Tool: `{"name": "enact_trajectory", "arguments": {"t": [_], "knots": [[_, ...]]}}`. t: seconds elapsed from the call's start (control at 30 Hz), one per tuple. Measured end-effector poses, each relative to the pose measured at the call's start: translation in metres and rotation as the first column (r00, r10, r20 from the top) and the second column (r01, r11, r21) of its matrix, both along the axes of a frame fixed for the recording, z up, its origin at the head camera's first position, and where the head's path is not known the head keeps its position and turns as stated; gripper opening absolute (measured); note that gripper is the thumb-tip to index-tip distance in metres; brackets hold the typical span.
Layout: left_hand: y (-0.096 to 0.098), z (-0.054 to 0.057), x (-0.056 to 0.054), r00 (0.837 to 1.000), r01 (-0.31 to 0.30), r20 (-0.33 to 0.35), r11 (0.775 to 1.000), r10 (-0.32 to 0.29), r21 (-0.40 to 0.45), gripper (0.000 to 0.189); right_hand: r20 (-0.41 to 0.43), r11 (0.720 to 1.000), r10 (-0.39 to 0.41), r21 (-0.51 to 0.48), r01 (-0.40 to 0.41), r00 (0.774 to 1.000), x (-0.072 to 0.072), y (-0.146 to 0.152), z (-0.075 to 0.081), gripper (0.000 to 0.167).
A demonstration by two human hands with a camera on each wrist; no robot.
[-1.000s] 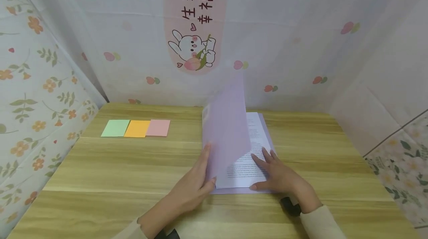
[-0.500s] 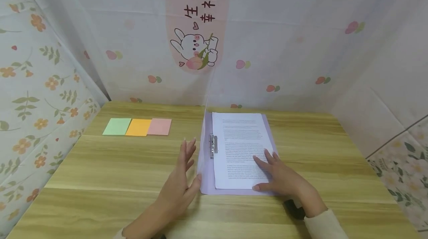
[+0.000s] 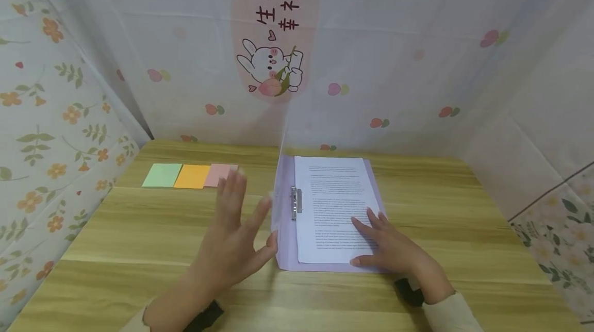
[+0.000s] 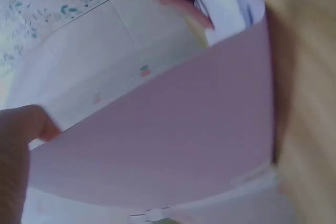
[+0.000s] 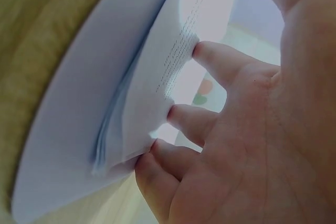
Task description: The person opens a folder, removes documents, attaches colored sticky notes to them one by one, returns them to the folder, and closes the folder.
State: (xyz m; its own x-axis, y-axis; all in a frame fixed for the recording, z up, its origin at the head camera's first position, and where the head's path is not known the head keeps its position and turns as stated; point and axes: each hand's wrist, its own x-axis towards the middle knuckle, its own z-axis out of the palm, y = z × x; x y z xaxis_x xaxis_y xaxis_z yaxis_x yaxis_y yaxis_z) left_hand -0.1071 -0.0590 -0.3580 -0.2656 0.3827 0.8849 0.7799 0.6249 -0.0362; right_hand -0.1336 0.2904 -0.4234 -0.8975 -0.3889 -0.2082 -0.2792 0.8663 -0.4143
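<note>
A lilac folder (image 3: pixel 286 254) lies on the table with its cover (image 4: pixel 173 124) standing nearly upright, seen almost edge-on from the head. Inside, printed sheets (image 3: pixel 334 193) lie beside a metal clip (image 3: pixel 295 203) along the spine. To the left of the cover is my left hand (image 3: pixel 232 244), fingers spread and raised; a fingertip meets or nearly meets the cover's edge in the left wrist view. My right hand (image 3: pixel 394 247) rests with spread fingertips on the lower right of the sheets. Its palm (image 5: pixel 247 145) hides part of them in the right wrist view.
Three sticky-note squares, green (image 3: pixel 162 175), orange (image 3: pixel 192 176) and pink (image 3: pixel 215 173), lie in a row at the table's back left. My left fingertips overlap the pink one in the head view. A patterned cloth (image 3: pixel 371 64) hangs behind the wooden table (image 3: pixel 139 239).
The cover has swung left, from leaning over the sheets to nearly upright, uncovering the clip. My left hand has moved left and spread its fingers. The right hand has stayed on the sheets.
</note>
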Motion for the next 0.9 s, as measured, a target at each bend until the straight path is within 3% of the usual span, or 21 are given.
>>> {"name": "enact_trajectory", "arguments": {"t": [0.07, 0.1, 0.2, 0.27, 0.33, 0.43, 0.47, 0.5, 0.57, 0.67, 0.8, 0.9], "knots": [[-0.002, 0.012, 0.003, 0.992, -0.097, -0.089, 0.984, 0.084, -0.148, 0.071, 0.004, 1.0, 0.002, -0.005, -0.002, 1.0, 0.0, 0.0, 0.0, 0.098], [-0.003, 0.018, 0.007, 0.985, -0.154, -0.112, 0.963, 0.132, -0.222, 0.071, 0.008, 1.0, 0.001, -0.009, -0.001, 1.0, 0.0, -0.001, -0.001, 0.098], [-0.006, 0.032, 0.021, 0.939, -0.342, -0.128, 0.847, 0.318, -0.406, 0.074, 0.011, 1.0, 0.002, -0.006, -0.002, 1.0, 0.0, -0.001, -0.001, 0.098], [-0.008, 0.038, 0.031, 0.888, -0.439, -0.102, 0.762, 0.448, -0.475, 0.077, 0.013, 1.0, -0.001, 0.002, 0.001, 1.0, 0.0, -0.002, 0.0, 0.098], [-0.011, 0.041, 0.036, 0.824, -0.51, -0.064, 0.686, 0.564, -0.518, 0.083, 0.016, 1.0, -0.004, 0.008, 0.004, 1.0, 0.0, -0.002, 0.001, 0.098], [-0.016, 0.04, 0.039, 0.744, -0.565, -0.001, 0.629, 0.668, -0.534, 0.088, 0.016, 1.0, 0.0, 0.011, 0.0, 1.0, 0.001, -0.001, 0.003, 0.097], [-0.018, 0.038, 0.039, 0.725, -0.573, 0.021, 0.62, 0.688, -0.537, 0.088, 0.016, 1.0, 0.001, 0.009, -0.001, 1.0, 0.001, -0.002, 0.003, 0.097], [-0.021, 0.036, 0.039, 0.715, -0.574, 0.048, 0.625, 0.698, -0.53, 0.086, 0.016, 1.0, 0.003, 0.007, -0.003, 1.0, 0.001, -0.002, 0.003, 0.096], [-0.027, 0.029, 0.04, 0.705, -0.572, 0.105, 0.65, 0.701, -0.5, 0.079, 0.013, 1.0, 0.009, 0.008, -0.009, 1.0, 0.001, -0.001, 0.003, 0.096], [-0.037, 0.018, 0.041, 0.696, -0.585, 0.14, 0.67, 0.704, -0.458, 0.069, 0.016, 1.0, 0.006, 0.014, -0.006, 1.0, 0.002, 0.0, 0.003, 0.097], [-0.047, 0.001, 0.043, 0.689, -0.599, 0.165, 0.683, 0.706, -0.418, 0.081, 0.016, 1.0, 0.01, 0.016, -0.01, 1.0, 0.006, 0.007, 0.002, 0.098], [-0.051, -0.011, 0.046, 0.668, -0.59, 0.218, 0.685, 0.711, -0.427, 0.094, 0.029, 1.0, 0.009, 0.01, -0.009, 1.0, 0.008, 0.017, 0.001, 0.098]]}}
